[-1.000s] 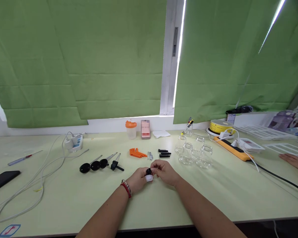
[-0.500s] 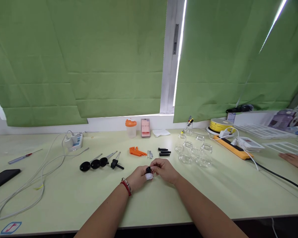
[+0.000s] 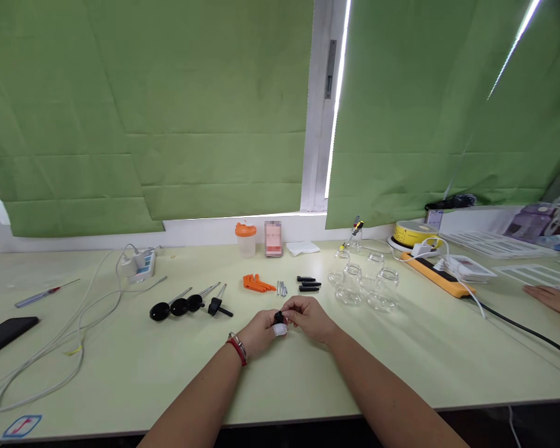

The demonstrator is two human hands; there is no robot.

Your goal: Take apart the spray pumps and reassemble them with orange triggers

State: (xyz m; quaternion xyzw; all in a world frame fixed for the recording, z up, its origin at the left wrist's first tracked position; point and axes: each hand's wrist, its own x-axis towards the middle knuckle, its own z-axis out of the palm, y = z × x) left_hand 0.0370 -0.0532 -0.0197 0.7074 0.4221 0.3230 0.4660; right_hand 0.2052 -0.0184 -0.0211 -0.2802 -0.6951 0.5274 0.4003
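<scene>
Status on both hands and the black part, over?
Left hand gripping small black part. Right hand fingering its side. Part mostly finger-covered. Orange pieces lie beyond.

Head view dips slightly — table (image 3: pixel 121 367), left hand (image 3: pixel 257 335) and right hand (image 3: pixel 312 319) all ride touch higher than second ago. Any fingertip shift at black part (image 3: pixel 279 317) — too small to tell.

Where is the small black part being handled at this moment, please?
In the head view, the small black part is below centre, held in the left hand, with the right hand close beside it and the silver pins beyond.
</scene>
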